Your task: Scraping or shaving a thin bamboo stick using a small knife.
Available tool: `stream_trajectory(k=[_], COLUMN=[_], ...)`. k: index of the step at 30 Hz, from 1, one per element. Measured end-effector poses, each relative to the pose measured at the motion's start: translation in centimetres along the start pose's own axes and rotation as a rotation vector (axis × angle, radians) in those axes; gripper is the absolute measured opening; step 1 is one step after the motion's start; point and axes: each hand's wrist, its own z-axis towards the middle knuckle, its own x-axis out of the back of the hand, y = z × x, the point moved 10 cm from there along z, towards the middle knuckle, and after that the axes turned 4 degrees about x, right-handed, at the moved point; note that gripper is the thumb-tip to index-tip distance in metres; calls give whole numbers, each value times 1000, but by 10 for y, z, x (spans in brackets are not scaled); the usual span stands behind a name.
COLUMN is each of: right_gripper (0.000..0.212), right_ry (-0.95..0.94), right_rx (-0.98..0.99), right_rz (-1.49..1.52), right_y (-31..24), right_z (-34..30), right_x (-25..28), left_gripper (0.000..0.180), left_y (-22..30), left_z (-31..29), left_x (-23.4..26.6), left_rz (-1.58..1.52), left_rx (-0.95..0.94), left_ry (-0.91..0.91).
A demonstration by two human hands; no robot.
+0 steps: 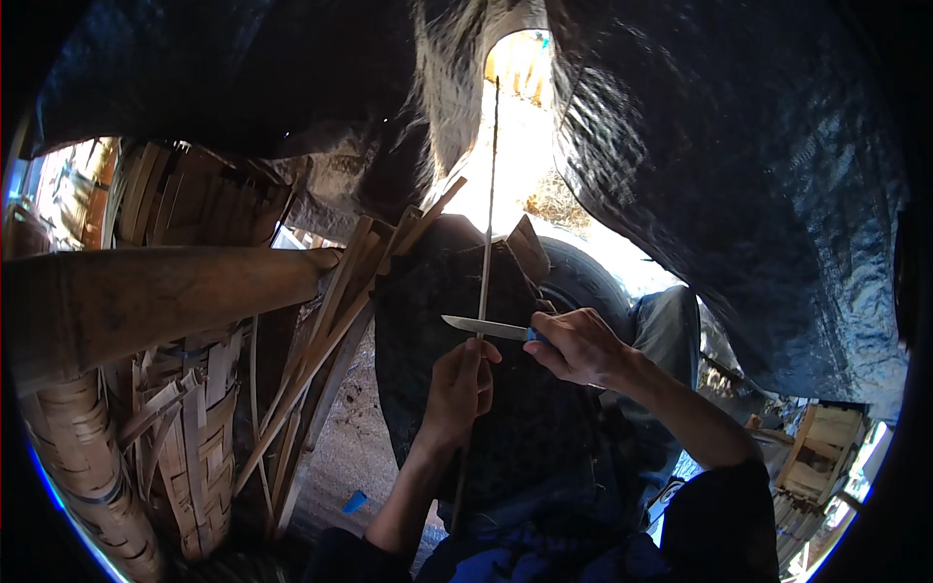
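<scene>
My right hand (588, 347) is closed around the blue handle of a knife (494, 328). The blade points left and lies across a long, thin strip (489, 228), which looks like split bamboo or wood. Just below the blade, my left hand (455, 387) pinches that strip between thumb and fingers. From there the strip runs up and away toward the bright gap, and its lower end passes down beside my left forearm. A dark cloth (423, 301) covers my lap under both hands.
A thick bamboo pole (185, 296) juts in from the left. Several split wood strips (316, 374) lean beside my lap, near woven baskets (83, 457). Dark plastic sheeting (719, 146) hangs ahead and right. A small blue scrap (355, 501) lies on the ground.
</scene>
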Motion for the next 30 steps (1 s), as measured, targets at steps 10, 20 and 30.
stream_trajectory(k=[10, 20, 30], right_gripper=[34, 37, 42], right_ry=[10, 11, 28], right_rx=[39, 38, 60], right_rz=[-86, -177, -219], right_y=[9, 14, 20], right_z=[10, 20, 31], right_x=[-11, -8, -12], left_gripper=[38, 34, 30], left_y=[-1, -2, 7], left_z=[1, 3, 5], left_x=[5, 10, 8], left_rz=[-11, -24, -31], left_rx=[-6, -6, -19], left_ry=[-50, 77, 118])
